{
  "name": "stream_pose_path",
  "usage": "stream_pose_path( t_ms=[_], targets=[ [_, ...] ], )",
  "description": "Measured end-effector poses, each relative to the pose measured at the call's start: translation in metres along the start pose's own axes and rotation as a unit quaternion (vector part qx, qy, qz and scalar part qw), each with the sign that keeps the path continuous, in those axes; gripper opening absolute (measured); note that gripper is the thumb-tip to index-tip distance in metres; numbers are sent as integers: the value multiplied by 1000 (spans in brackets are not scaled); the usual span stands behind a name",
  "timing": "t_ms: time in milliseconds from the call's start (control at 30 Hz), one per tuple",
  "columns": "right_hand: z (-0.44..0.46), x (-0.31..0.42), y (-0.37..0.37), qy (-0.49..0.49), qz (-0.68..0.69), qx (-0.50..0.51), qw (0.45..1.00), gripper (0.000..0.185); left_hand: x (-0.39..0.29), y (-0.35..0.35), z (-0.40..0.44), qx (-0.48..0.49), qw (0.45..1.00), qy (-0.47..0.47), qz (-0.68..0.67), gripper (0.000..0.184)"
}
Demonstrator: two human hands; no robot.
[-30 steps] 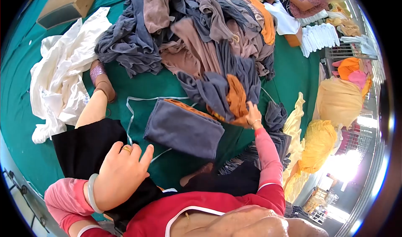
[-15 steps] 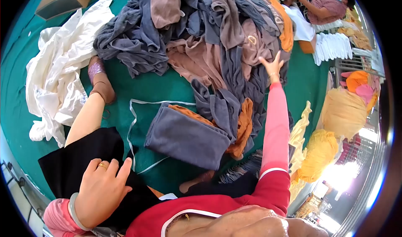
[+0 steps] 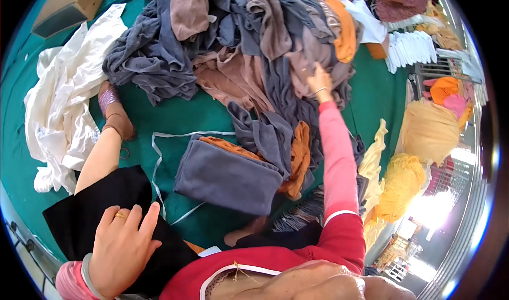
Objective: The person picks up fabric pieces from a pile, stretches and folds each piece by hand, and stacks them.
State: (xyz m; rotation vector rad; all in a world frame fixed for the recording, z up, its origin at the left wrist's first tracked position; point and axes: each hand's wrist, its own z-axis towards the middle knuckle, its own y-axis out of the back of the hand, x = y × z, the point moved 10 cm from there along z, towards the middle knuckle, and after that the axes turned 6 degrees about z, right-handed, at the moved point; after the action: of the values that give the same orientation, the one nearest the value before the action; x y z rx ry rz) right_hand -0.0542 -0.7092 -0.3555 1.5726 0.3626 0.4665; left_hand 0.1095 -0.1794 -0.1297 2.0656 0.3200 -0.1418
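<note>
Mauve cloth [image 3: 319,48] lies under the person's right hand [image 3: 321,81] at upper centre right, where the heap of grey and mauve fabric spreads over a green sheet [image 3: 374,101]; those fingers are blurred, so I cannot tell whether they pinch the cloth or only touch it. At lower left, the left hand [image 3: 124,247] hovers above or rests on a black garment [image 3: 101,204], its fingers loosely spread and holding nothing. Near the frame's centre sits a folded grey bundle [image 3: 228,175] with an orange layer showing along its upper edge. White tape [image 3: 185,134] loops past its left side, and crumpled orange cloth [image 3: 301,154] lies just beside its right end. White fabric [image 3: 63,98] is strewn at upper left.
</note>
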Motion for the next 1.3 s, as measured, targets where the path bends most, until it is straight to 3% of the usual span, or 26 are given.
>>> stream_pose_path(
  t_ms=[167,200,267,333,433,533,667,733,833,900,933,967,1000,1067,1133,1200,1300],
  targets=[
    [-142,69,-11,112,60,81,989,41,-31,5,-12,-40,996,-63,50,56],
    [-172,77,-15,135,53,92,985,30,-38,5,-15,-46,995,-77,54,56],
    [-224,78,-38,196,59,103,973,33,-50,4,-21,-56,991,-99,64,56],
    [-259,71,-46,173,37,156,972,38,-62,3,-28,-90,983,-132,90,56],
    [-272,52,-24,188,111,119,968,50,-76,-4,-35,-121,976,-162,84,55],
    [-267,32,18,160,181,52,969,53,-92,-13,-35,-145,967,-193,83,51],
    [-235,20,98,200,164,10,966,30,-122,-25,-26,-161,948,-261,83,42],
    [-225,25,170,141,221,-66,963,25,-143,-22,-16,-175,936,-291,95,42],
    [-233,66,269,180,231,-170,941,25,-172,6,-1,-256,903,-342,-33,48],
    [-253,120,321,220,231,-148,936,26,-179,28,22,-211,914,-300,-171,50],
    [-268,149,339,226,244,-113,936,26,-178,30,45,-260,875,-318,-255,50],
    [-289,182,358,254,252,-85,930,25,-176,35,69,-221,867,-281,-346,47],
    [-309,213,371,282,260,-58,922,25,-170,45,81,-295,817,-274,-412,51],
    [-350,273,385,419,256,-42,870,26,-183,51,108,-266,727,-368,-515,53],
    [-394,321,379,579,201,-88,786,31,-189,52,109,-162,657,-401,-617,52],
    [-428,357,390,518,267,17,812,37,-187,51,109,-75,590,-388,-704,52],
    [-473,415,388,503,324,232,767,41,-169,48,122,8,459,-354,-815,52]
  ],
)
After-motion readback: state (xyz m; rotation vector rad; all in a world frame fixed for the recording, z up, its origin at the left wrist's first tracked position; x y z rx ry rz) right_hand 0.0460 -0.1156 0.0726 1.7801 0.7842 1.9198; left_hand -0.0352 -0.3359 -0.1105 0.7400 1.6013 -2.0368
